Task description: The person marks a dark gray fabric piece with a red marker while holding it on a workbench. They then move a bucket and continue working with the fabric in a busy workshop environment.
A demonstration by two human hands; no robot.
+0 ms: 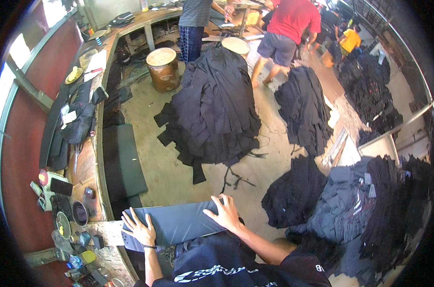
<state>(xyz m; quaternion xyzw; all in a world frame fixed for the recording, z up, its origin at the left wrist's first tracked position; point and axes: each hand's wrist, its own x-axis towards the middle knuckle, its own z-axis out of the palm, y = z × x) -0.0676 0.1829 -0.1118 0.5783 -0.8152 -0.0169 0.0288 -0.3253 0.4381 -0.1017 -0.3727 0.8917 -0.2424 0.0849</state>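
Note:
A long, flat, dark grey rectangular piece (181,222) lies across my lap; whether it is cloth or board I cannot tell. My left hand (140,233) rests flat on its left end with the fingers spread. My right hand (225,215) lies over its right end, fingers apart and thumb pointing inward along the surface. Neither hand grips anything. The left end of the piece reaches a pale wooden plank (112,232) beside the bench. Part of the lower edge is hidden by my dark shirt.
A big heap of black cloth pieces (217,103) stands ahead on the floor, with more dark piles (341,201) at right. A cluttered wooden bench (85,167) runs along the left. A rusty drum (163,69) and several people, one in a red shirt (296,19), are farther off.

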